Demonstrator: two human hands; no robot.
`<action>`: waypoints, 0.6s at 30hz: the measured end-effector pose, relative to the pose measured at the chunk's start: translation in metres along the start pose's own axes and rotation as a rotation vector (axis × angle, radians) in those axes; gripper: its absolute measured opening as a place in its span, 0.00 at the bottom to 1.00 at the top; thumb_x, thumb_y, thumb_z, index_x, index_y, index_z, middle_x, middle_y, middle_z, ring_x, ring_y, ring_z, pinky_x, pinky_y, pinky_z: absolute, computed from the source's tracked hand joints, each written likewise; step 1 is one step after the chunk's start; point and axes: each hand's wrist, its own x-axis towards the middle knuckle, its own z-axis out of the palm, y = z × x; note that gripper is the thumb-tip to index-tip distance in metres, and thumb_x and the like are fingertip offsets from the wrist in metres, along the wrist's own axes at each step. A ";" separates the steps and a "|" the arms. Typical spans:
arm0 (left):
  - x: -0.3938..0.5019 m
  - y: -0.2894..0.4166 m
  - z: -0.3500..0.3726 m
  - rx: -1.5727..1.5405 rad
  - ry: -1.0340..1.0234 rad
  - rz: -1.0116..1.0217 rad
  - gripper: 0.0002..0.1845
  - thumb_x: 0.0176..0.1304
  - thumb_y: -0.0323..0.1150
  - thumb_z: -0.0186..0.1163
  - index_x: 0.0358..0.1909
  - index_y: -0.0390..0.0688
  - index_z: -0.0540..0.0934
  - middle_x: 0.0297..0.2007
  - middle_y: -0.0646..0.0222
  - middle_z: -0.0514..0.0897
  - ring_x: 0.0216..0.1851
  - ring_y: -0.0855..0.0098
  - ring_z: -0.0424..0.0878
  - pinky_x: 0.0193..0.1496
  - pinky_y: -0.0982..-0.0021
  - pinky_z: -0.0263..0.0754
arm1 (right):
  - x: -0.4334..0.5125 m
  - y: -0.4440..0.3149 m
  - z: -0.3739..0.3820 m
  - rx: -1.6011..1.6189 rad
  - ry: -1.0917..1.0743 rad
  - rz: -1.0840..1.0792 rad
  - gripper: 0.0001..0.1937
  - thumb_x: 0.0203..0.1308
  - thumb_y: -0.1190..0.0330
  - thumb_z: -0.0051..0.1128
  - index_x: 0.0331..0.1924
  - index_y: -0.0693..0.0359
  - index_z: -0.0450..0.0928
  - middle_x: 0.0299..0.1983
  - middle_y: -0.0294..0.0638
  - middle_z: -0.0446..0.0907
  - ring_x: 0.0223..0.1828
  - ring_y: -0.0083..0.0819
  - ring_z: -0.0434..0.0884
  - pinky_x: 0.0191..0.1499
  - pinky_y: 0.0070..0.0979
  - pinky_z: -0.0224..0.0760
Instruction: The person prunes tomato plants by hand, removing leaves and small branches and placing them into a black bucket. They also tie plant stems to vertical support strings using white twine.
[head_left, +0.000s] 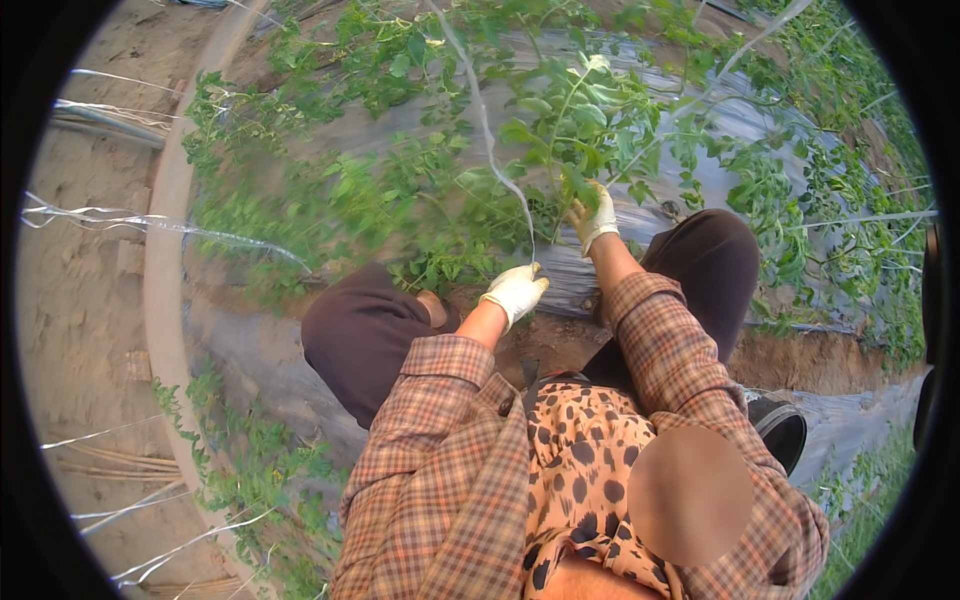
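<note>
My left hand, in a pale glove, pinches the lower end of a plastic twine that runs up past the top of the view. To its right and a little farther out, my gloved right hand is at the upright stem of a leafy green vine. Leaves cover part of its fingertips, but the fingers look curled around the vine. Between and beyond both hands lies plastic mulch film. A second twine slants down from the upper right towards the right hand.
My bent knees flank the work spot, with bare soil between film strips. More vines spread to the left and right. A pale curved bar edges the bed at left, with several twines crossing it. A dark round object is by my right side.
</note>
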 end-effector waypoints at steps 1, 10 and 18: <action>0.002 -0.010 0.002 -0.027 0.016 -0.004 0.28 0.69 0.45 0.55 0.66 0.41 0.74 0.62 0.54 0.79 0.64 0.53 0.76 0.66 0.61 0.68 | 0.000 0.001 -0.004 0.008 -0.025 0.014 0.17 0.67 0.50 0.52 0.53 0.47 0.76 0.52 0.33 0.80 0.53 0.34 0.76 0.56 0.39 0.68; 0.018 -0.150 -0.020 -0.963 0.729 -0.404 0.15 0.73 0.41 0.55 0.52 0.43 0.81 0.33 0.70 0.83 0.30 0.73 0.77 0.36 0.68 0.72 | -0.022 0.010 0.002 -0.077 -0.152 0.055 0.19 0.67 0.46 0.51 0.53 0.47 0.76 0.50 0.31 0.78 0.49 0.30 0.76 0.58 0.37 0.66; 0.003 -0.142 -0.034 -1.094 0.987 -0.495 0.09 0.71 0.35 0.59 0.47 0.44 0.80 0.23 0.77 0.76 0.20 0.78 0.70 0.25 0.74 0.66 | -0.022 0.013 -0.010 -0.164 -0.146 0.041 0.25 0.66 0.46 0.54 0.60 0.49 0.70 0.60 0.35 0.72 0.58 0.34 0.73 0.63 0.41 0.62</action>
